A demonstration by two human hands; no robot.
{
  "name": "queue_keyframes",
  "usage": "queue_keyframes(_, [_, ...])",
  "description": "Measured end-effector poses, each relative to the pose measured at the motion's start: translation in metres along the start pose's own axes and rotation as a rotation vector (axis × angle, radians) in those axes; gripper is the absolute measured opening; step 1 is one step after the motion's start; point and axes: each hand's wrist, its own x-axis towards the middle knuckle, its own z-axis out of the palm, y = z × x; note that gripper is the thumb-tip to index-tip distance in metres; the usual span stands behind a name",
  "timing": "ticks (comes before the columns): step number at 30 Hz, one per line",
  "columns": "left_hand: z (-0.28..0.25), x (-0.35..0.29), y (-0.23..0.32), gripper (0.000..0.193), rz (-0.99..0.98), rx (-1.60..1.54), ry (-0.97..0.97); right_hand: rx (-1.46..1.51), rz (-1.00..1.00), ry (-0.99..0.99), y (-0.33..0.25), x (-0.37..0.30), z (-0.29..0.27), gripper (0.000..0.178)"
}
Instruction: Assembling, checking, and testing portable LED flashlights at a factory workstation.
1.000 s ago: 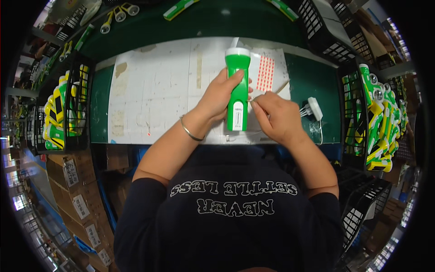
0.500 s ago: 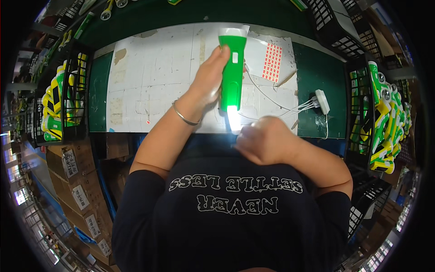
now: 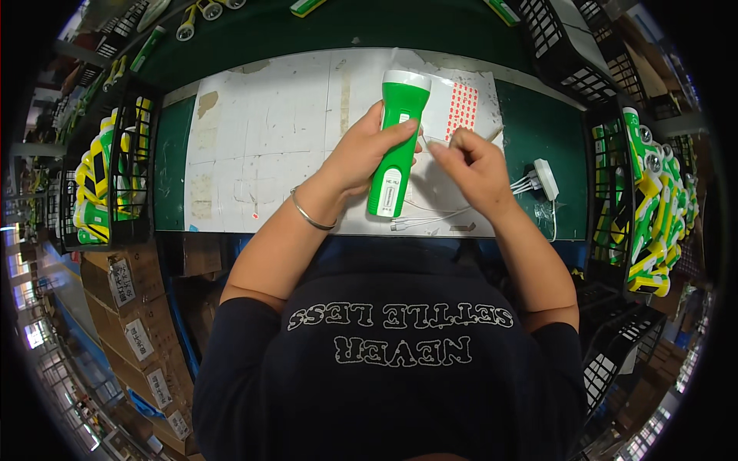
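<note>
My left hand (image 3: 377, 146) is wrapped round a green flashlight (image 3: 396, 150) with a white head at its far end. The thumb lies over the body beside the light-coloured switch. A white panel (image 3: 389, 192) sits flush in the lower part of the body, unlit. Just right of the flashlight, my right hand (image 3: 477, 165) is closed, thumb and fingers pinched on what looks like a thin white charging cable (image 3: 425, 141) at the flashlight's side. Its exact grip is partly hidden.
White cable ends (image 3: 403, 223) lie near the table's front edge, beside a white power adapter (image 3: 546, 180) on the right. A red-and-white sticker sheet (image 3: 463, 107) lies behind. Black crates of green and yellow flashlights stand at the left (image 3: 127, 165) and right (image 3: 623, 184).
The glowing panel at the flashlight's lower end is now folded in and dark. My right hand has moved from that end up to its right side. The left thumb has shifted across the body.
</note>
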Motion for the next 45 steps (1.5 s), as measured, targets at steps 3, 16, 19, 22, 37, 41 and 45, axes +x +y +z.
queue_keyframes(3, [0.001, -0.003, 0.004, 0.036, -0.050, 0.060, 0.021, 0.000, 0.015, 0.009, 0.000, 0.010, -0.020, 0.028])
queue_keyframes(16, [-0.025, -0.047, 0.052, 0.040, 0.074, 1.529, -0.165, 0.191, 0.086, -0.361, -0.015, 0.018, -0.045, 0.070])
queue_keyframes(19, [-0.033, -0.054, 0.054, 0.041, 0.010, 1.522, -0.140, 0.186, 0.084, -0.385, -0.011, 0.024, -0.042, 0.069])
queue_keyframes(22, [-0.031, -0.049, 0.049, 0.043, -0.059, 1.364, -0.227, 0.245, 0.075, -0.417, -0.010, 0.028, -0.029, 0.065])
queue_keyframes(37, [-0.032, -0.016, -0.016, 0.067, 0.021, 0.794, 0.169, 0.066, 0.183, -0.072, 0.037, 0.034, 0.001, 0.016])
queue_keyframes(41, [-0.021, -0.011, -0.017, 0.069, 0.029, 0.765, 0.119, 0.282, 0.243, -0.127, 0.022, 0.027, -0.005, 0.015])
queue_keyframes(45, [-0.011, -0.008, -0.016, 0.069, 0.060, 0.795, 0.107, 0.206, 0.236, -0.034, 0.018, 0.024, -0.007, 0.017])
